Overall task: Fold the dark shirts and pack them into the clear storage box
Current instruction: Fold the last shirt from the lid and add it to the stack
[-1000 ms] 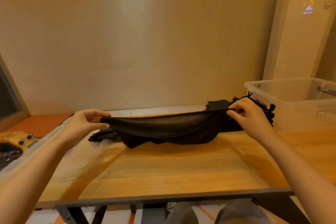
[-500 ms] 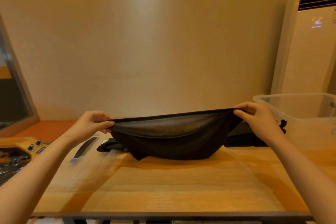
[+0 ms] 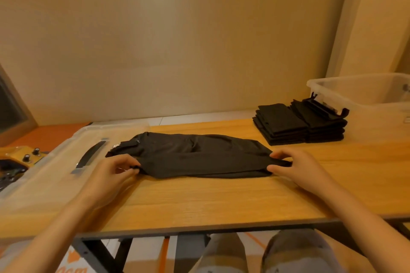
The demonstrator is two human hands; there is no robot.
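Here a wooden table (image 3: 221, 201) stands against a plain pale wall (image 3: 177, 40). Beyond the right hand (image 3: 295, 166) sits a stack (image 3: 297, 124) of folded dark shirts, two piles side by side, touching the clear box (image 3: 366, 95) further right. A tall white cabinet (image 3: 372, 17) rises behind the box. Just left of the left hand (image 3: 111, 175) lies a clear lid (image 3: 55, 173) with a dark handle, and past it, at the table's end, a yellow device (image 3: 20, 157) with knobs.

Half a second ago the shirt (image 3: 199, 155) hung in the air between the hands, stretched along its top edge and sagging in the middle. It now lies flat on the table as a long folded band, and both hands have come down with it to the tabletop. The stack, then mostly hidden behind the raised cloth, is in plain sight.

Both forearms reach forward over the near edge. The left hand pinches the shirt's left end between thumb and curled fingers. The right hand pinches the right end, thumb below and fingers on top of the cloth. The shirt runs straight between the two hands, well short of the box.
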